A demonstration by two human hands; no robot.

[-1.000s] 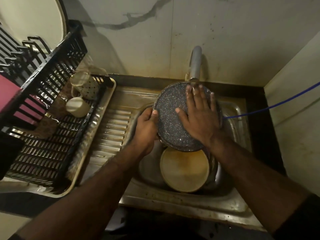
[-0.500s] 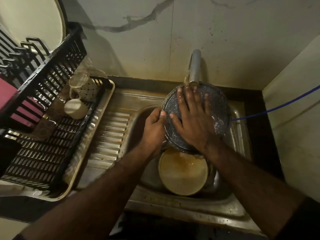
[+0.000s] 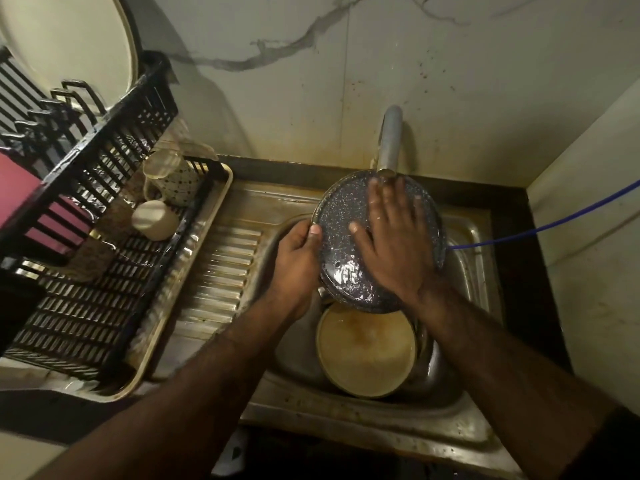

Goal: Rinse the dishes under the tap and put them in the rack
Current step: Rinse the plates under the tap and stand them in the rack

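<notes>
Right hand slid sideways, fingers blurred

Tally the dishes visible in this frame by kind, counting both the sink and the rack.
Speckled dark plate, held under the tap by the left hand with the right hand flat on it: 1
Cream plate in the sink: 1
Mugs in the black rack: 2, one spotted, one plain cream
Total: 4
</notes>
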